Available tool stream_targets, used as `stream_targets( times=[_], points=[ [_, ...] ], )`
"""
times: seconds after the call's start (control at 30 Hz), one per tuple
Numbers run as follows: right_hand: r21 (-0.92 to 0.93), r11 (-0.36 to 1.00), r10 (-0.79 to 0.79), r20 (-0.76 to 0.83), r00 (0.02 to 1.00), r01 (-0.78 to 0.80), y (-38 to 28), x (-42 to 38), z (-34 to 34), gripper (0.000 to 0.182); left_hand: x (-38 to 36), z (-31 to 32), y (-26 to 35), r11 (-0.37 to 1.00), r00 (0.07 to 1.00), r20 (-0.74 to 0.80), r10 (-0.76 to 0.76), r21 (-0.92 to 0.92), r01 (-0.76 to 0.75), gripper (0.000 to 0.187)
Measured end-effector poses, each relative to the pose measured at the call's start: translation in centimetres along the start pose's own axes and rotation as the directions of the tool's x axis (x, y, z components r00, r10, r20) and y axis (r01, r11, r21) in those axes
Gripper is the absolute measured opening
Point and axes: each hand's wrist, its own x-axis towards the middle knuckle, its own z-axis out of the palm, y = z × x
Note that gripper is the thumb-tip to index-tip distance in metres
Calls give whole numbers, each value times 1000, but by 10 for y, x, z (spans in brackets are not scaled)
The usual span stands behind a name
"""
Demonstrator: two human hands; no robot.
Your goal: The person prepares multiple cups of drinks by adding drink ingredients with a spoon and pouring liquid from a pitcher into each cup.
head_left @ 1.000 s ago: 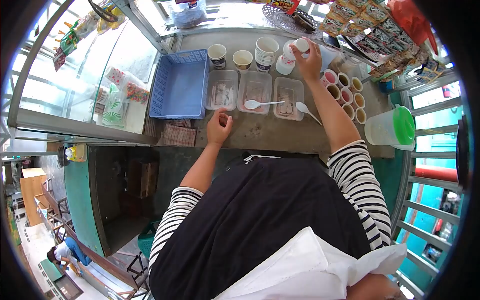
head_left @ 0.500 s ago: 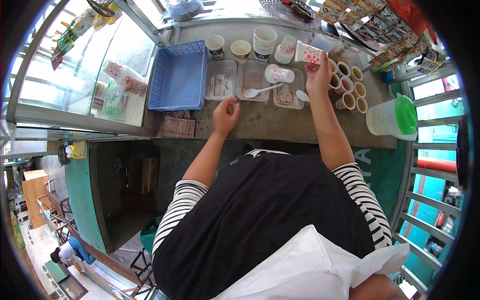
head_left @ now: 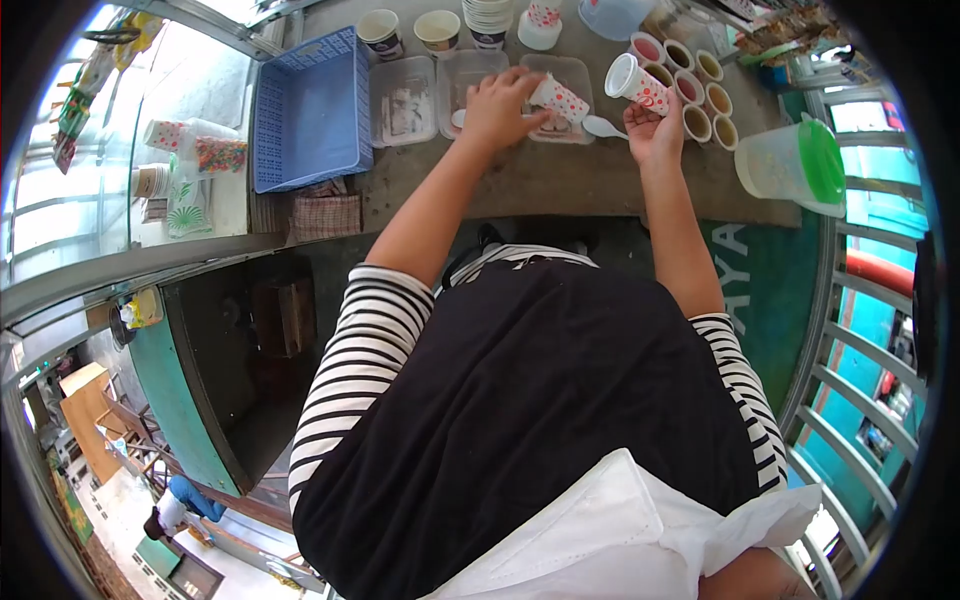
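My right hand [head_left: 657, 132] is closed round a white paper cup with red spots [head_left: 640, 84], held tilted above the counter beside the filled cups. My left hand [head_left: 500, 108] is spread, palm down, over the middle and right plastic containers, its fingertips close to another red-spotted cup [head_left: 560, 100] that lies on its side over the right container [head_left: 575, 70]. Just right of that container lies a white spoon [head_left: 604, 128]. A second spoon [head_left: 458, 118] is mostly hidden under my left hand. The left container [head_left: 404, 100] holds whitish residue.
A blue basket [head_left: 312, 115] stands at the left by a checked cloth [head_left: 327, 213]. Paper cups [head_left: 437, 33] line the back. Several filled cups [head_left: 717, 99] and a green-lidded jug [head_left: 790, 163] stand right. A person [head_left: 180, 505] is far off, lower left.
My left hand has reached forward and right, over the containers, and its fingers have spread. The cup in my right hand has come lower and turned. The whole view has shifted.
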Motion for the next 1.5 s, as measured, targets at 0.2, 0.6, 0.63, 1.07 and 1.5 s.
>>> stream_targets(
  times=[0.2, 0.6, 0.63, 1.07, 1.5],
  points=[
    [-4, 1000, 20, -7, 1000, -20, -12, -11, -20, 27, 45, 23, -5, 972, 947, 261, -190, -89, 220, 51],
    [-46, 998, 50, 111, 993, -45, -16, -3, -12, 34, 49, -2, -25, 508, 930, 169, -327, -798, 324, 27],
    [-48, 998, 55, 121, 991, -50, -15, -2, -9, 34, 47, -7, -26, 510, 929, 161, -334, -797, 322, 27],
    [-421, 855, 124, 734, 668, 303, 2, -31, 44, 41, 24, -73, -2, 122, 900, 348, -263, -913, 389, 23],
    [-451, 713, 24, 781, 624, 537, -27, -54, 46, 36, 21, -92, 33, 318, 955, 263, -136, -902, 293, 25]
  ],
)
